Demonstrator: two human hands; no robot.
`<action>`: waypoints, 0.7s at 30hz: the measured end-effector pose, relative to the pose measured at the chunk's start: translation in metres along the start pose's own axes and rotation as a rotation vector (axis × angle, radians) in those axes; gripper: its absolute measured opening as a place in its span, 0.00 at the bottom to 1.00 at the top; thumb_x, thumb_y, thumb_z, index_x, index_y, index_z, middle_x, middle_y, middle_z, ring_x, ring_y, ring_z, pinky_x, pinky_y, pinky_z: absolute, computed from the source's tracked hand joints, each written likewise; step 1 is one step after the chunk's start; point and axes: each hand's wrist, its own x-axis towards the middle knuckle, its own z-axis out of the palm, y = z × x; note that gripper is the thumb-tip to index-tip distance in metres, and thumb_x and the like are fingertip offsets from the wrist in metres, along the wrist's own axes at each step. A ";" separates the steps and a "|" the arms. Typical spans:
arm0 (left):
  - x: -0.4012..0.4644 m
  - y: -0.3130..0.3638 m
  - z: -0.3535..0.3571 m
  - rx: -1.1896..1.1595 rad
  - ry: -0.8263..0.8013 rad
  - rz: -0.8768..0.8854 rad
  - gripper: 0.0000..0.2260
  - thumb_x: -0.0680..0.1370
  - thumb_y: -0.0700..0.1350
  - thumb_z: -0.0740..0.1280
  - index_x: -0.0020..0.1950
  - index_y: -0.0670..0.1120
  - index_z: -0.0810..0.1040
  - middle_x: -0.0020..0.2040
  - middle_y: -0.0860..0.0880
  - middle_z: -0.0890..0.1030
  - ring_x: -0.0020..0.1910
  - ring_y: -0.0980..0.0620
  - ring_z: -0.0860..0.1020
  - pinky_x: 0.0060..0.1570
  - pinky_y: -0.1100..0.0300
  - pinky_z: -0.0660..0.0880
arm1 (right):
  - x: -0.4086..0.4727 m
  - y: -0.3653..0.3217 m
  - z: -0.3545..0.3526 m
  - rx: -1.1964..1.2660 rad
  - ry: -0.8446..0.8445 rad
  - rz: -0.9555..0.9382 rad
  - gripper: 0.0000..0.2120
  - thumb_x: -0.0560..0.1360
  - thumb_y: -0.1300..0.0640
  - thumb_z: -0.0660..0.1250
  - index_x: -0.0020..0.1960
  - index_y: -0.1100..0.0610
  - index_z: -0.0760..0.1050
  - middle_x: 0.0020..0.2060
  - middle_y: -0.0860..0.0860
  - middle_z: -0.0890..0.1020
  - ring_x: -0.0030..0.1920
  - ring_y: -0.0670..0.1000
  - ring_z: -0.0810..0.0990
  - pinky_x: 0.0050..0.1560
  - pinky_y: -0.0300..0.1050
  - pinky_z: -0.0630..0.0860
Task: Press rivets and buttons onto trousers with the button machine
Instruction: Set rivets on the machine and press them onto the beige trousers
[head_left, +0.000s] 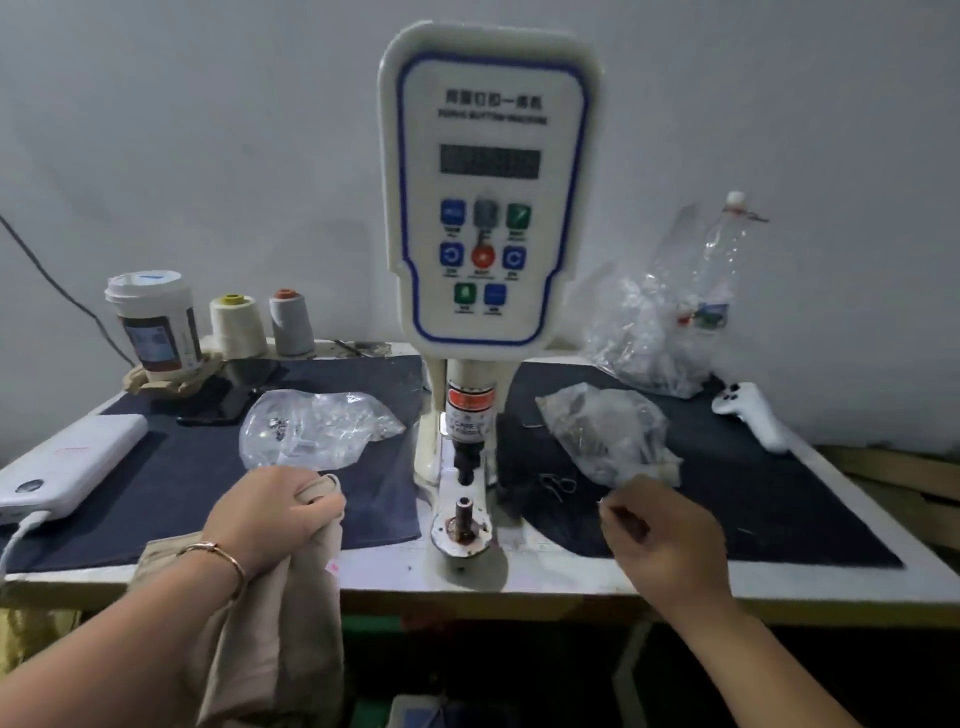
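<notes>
Trousers (291, 613), beige, bunched in left hand (270, 512) left of button machine (485, 208); right hand (662, 535) fingers curled, pinching something small, can't tell what.

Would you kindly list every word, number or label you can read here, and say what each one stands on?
Button machine panel, English heading: blurred; only "BUTTON MACHINE" can be guessed.
Chinese line above it: too blurred to read.
Display: no digits legible.
Captions under the buttons: too small.
Red and white labels on the press head: blurred.
Paper cup label: unreadable.
Bottle label: unreadable.
</notes>
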 end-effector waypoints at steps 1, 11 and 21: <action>0.001 0.003 0.003 -0.022 -0.007 -0.018 0.15 0.72 0.47 0.69 0.30 0.41 0.69 0.28 0.44 0.74 0.29 0.50 0.67 0.31 0.54 0.66 | 0.008 0.012 0.001 -0.060 -0.069 0.012 0.09 0.67 0.64 0.74 0.32 0.55 0.76 0.29 0.48 0.77 0.27 0.50 0.75 0.28 0.40 0.70; -0.003 0.010 0.007 -0.065 0.000 -0.081 0.10 0.65 0.58 0.61 0.33 0.58 0.80 0.28 0.59 0.79 0.33 0.53 0.76 0.33 0.56 0.70 | 0.016 0.048 0.016 -0.179 -0.340 -0.192 0.06 0.70 0.60 0.69 0.35 0.55 0.77 0.34 0.48 0.78 0.31 0.51 0.77 0.27 0.44 0.69; -0.003 0.009 0.009 -0.083 0.035 -0.114 0.10 0.63 0.59 0.62 0.30 0.57 0.79 0.26 0.55 0.78 0.33 0.50 0.77 0.34 0.54 0.72 | 0.021 0.060 0.022 0.201 -0.442 0.225 0.07 0.69 0.59 0.71 0.36 0.48 0.80 0.31 0.41 0.78 0.32 0.40 0.74 0.36 0.35 0.68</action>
